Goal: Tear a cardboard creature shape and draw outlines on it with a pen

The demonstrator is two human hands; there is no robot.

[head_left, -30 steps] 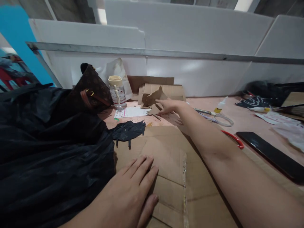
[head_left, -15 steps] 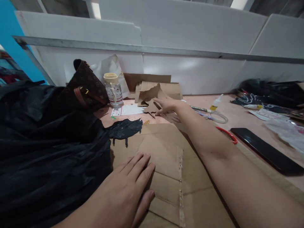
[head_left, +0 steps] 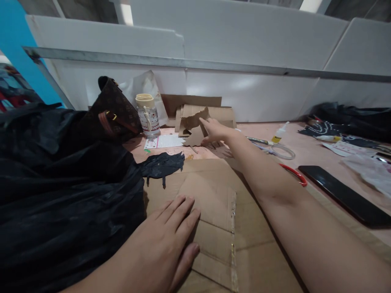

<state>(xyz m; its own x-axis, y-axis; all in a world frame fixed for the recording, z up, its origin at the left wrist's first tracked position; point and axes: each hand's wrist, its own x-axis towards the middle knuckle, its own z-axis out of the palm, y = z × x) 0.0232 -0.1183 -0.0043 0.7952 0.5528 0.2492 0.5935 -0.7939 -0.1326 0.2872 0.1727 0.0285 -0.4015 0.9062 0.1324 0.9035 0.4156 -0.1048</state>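
Observation:
My left hand (head_left: 169, 232) lies flat on a large folded cardboard sheet (head_left: 214, 183), its fingers stretched out. At the far side of the table, my right hand (head_left: 215, 132) has its fingers and thumb around the edge of a jagged cut cardboard piece (head_left: 194, 137). More brown cardboard (head_left: 224, 116) leans behind that piece. Beyond my left fingers, a black cut-out shape (head_left: 163, 165) with thin strips lies partly over the sheet's far edge. Black fabric-like material (head_left: 67, 195) is heaped on the left.
A brown handbag (head_left: 117, 110) and a clear bottle (head_left: 148, 116) stand back left, near a printed card (head_left: 165, 141). To the right lie a phone (head_left: 342, 195), a red handle (head_left: 295, 174), a small glue bottle (head_left: 279, 133) and black beaded material (head_left: 320, 129). White panels close off the back.
My right fingers have shifted slightly up and closed around the jagged cardboard piece, which has tilted a little. My left hand stays on the sheet. The view has moved slightly.

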